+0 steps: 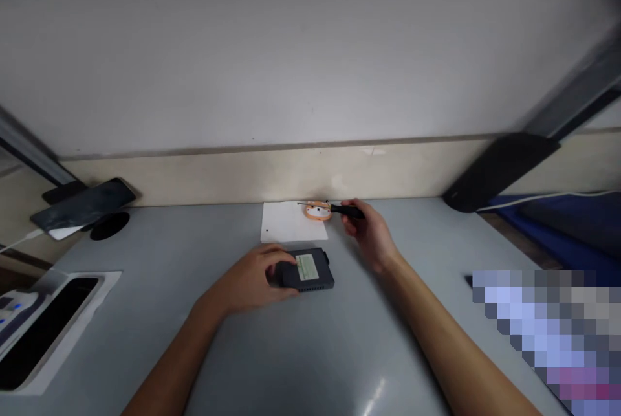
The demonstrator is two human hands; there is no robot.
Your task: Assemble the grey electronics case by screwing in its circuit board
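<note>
My left hand (262,278) grips the left side of a flat dark box (320,270) with a pale label on top and a row of small slots along its near edge. The box rests on the grey desk. In my right hand (366,228) is a screwdriver (347,211) with a black handle, its thin shaft pointing left. That shaft passes over a small orange-and-white round item with an animal face (317,213), lying on a sheet of white paper (286,222). A tiny dark speck sits at the paper's lower left corner.
On the left are a phone (87,206) on a stand, a dark round opening (110,226) and a black-topped tray (53,325). A black cylindrical object (499,170) leans at the back right. A pixelated patch (557,332) covers the right front. A wall closes the desk's back.
</note>
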